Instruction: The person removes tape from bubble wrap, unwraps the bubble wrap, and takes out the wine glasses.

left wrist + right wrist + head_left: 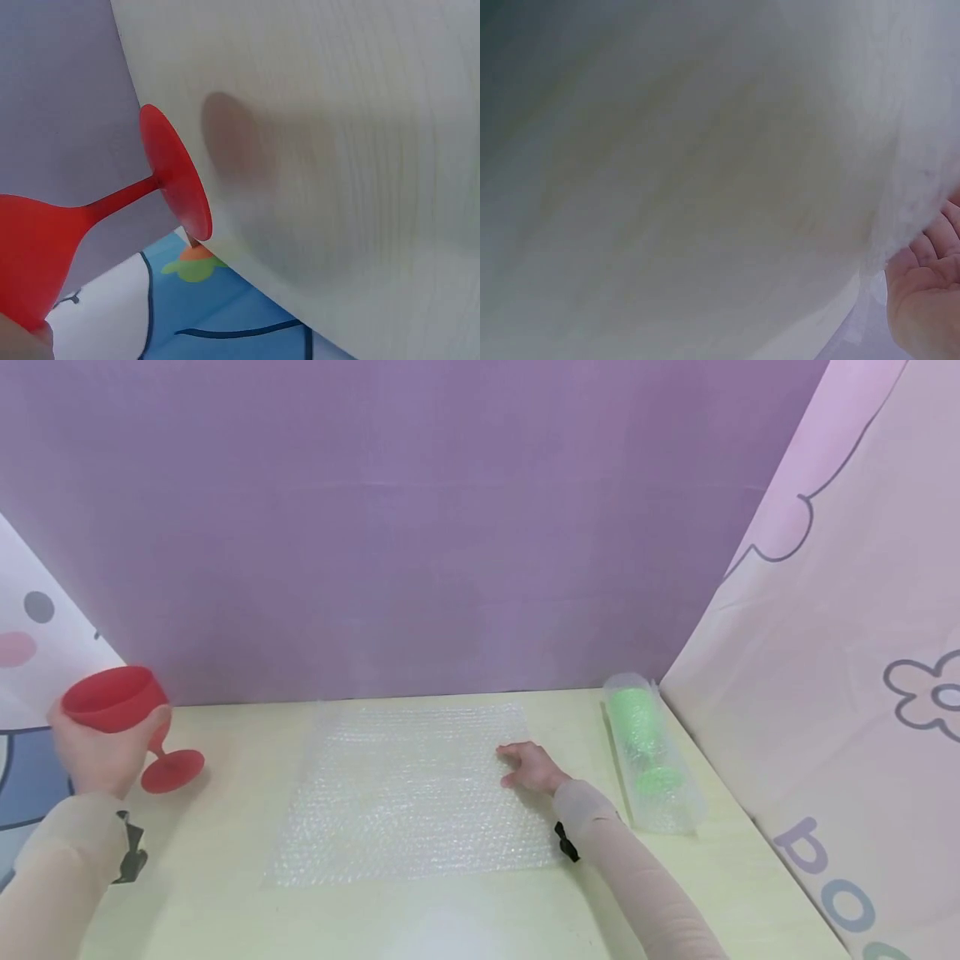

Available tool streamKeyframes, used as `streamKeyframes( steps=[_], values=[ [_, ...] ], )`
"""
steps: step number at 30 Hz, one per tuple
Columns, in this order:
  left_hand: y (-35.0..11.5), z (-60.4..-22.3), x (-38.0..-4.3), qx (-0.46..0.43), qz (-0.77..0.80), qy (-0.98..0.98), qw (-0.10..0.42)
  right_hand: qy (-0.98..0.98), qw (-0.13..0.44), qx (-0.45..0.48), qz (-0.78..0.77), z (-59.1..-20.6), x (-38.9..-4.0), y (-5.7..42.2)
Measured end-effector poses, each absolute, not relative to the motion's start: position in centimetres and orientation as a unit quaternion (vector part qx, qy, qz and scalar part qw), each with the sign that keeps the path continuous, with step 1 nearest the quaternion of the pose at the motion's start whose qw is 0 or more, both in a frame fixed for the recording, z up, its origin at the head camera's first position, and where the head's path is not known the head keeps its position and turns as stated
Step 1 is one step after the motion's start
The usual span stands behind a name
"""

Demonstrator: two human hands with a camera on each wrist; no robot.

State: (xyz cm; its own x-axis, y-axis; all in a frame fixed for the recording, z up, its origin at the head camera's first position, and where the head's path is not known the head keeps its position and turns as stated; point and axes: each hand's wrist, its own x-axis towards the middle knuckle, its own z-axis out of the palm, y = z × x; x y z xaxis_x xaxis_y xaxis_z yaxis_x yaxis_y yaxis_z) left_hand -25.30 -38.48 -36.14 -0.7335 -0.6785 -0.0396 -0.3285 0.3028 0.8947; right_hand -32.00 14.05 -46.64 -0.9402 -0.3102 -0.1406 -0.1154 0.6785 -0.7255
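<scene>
At the left end of the table, my left hand [101,762] grips a red goblet [123,706] by its bowl, fingers wrapped round it. The goblet leans, with its mouth tipped up and its foot raised off the table; in the left wrist view the foot [176,172] hangs over its own shadow. A flat sheet of clear bubble wrap [405,802] lies in the middle. My right hand [534,768] is at the right edge of that sheet, thumb and fingers apart. In the right wrist view its palm [922,307] shows beside the blurred plastic.
To the right lies a green object [637,722] wrapped in bubble wrap, near the right wall cloth [825,677]. A purple cloth [420,543] stands behind the pale wooden table [360,922]. A printed cloth [30,777] hangs at the left edge.
</scene>
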Motion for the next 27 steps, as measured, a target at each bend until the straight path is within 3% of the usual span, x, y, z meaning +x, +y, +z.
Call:
streamKeyframes(
  steps=[10,27],
  values=[
    [-38.9,-37.6,-25.5,0.34,-0.519,-0.766,0.17,0.91,0.121,-0.129,-0.375,-46.4,-31.6,14.2],
    [-38.0,-38.5,-26.1,0.343,-0.544,-0.739,0.201,0.91,0.13,-0.111,-0.378,-45.9,-31.6,13.8]
  ],
)
